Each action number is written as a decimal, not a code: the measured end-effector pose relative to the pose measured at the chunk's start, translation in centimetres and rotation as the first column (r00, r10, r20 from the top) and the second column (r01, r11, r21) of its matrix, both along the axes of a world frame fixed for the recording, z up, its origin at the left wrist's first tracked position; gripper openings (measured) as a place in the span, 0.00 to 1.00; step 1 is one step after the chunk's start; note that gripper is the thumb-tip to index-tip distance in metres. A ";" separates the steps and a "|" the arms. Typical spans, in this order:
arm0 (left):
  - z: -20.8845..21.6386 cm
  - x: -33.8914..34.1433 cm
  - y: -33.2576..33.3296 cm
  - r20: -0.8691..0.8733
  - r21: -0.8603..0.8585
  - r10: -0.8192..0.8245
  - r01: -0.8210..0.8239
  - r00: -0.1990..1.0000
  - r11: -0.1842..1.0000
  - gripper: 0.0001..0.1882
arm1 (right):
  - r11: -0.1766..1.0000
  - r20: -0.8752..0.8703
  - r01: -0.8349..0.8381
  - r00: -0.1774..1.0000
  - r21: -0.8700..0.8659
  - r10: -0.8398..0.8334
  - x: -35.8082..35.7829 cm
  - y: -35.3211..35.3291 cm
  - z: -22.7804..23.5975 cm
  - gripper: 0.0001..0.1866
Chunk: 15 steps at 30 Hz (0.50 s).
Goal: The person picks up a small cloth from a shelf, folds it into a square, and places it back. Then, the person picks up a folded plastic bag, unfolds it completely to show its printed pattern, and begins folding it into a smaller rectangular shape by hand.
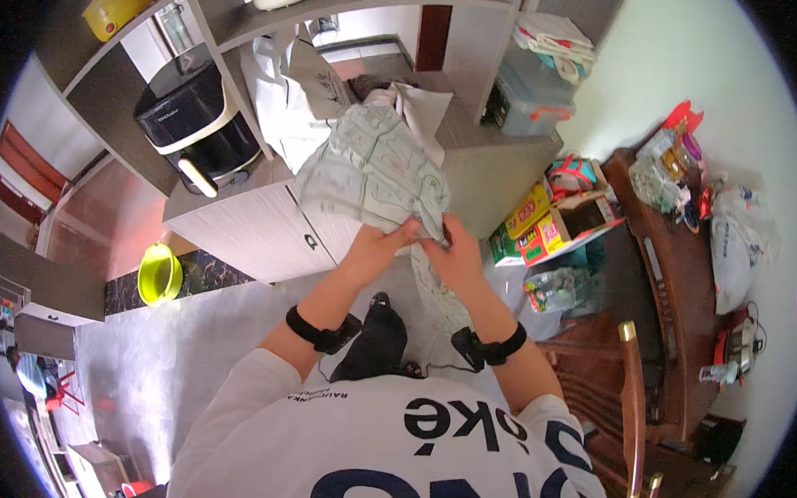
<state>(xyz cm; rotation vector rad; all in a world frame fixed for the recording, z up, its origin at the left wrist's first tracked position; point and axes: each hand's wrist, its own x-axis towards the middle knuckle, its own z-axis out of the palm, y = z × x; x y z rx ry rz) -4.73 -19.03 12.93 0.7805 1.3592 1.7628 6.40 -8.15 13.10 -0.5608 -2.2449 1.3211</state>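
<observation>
Pinching a patterned cloth [376, 168], left hand [388, 242] and right hand [453, 251] have fingers [409, 229] closed on it; even tension should limit bunching.

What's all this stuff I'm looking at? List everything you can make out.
Patterned cloth: 1, pale with green lines, centre
Cabinet: 1, pale grey, beyond the cloth
Shelf unit: 1, grey, above the cabinet
White bag: at least 1, white, on the cabinet
Air fryer: 1, black, cabinet's left end
Cooker: 1, yellow, upper-left shelf
Storage box: 1, clear, cabinet's right end
Folded cloths: several, mostly white, on that box
Basin: 1, lime, left
Boxes: several, red, yellow, green, right
Wooden furniture: count unclear, brown, right
Plastic bag: 1, white, far right
Wristbands: 2, black, forearms
Shirt: 1, white, bottom
Left hand: 1, bare, pinching the cloth
Right hand: 1, bare, pinching the cloth
</observation>
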 end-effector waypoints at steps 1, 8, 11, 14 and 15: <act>-0.1 0.4 -0.6 0.067 0.037 0.027 -0.029 0.997 0.999 0.20 | 0.999 -0.092 -0.020 0.996 -0.051 0.015 0.0 0.1 -2.0 0.19; 1.2 2.4 -1.9 0.066 -0.085 0.120 -0.114 0.991 0.990 0.18 | 0.905 -0.038 -0.205 0.978 -0.373 0.206 4.4 1.3 0.7 0.14; 1.1 1.3 -2.4 0.066 -0.092 0.180 -0.174 0.981 0.980 0.17 | 0.963 0.123 0.060 0.992 -0.262 -0.029 5.2 3.8 0.2 0.15; 0.8 1.4 -4.6 0.130 -0.031 0.252 -0.250 0.959 0.968 0.15 | 0.863 -0.100 0.182 0.961 -0.471 -0.257 7.1 5.7 0.0 0.17; -0.5 0.2 -5.3 0.096 -0.086 0.283 -0.276 0.954 0.957 0.15 | 0.863 -0.095 0.190 0.960 -0.469 -0.263 7.8 6.9 -0.1 0.17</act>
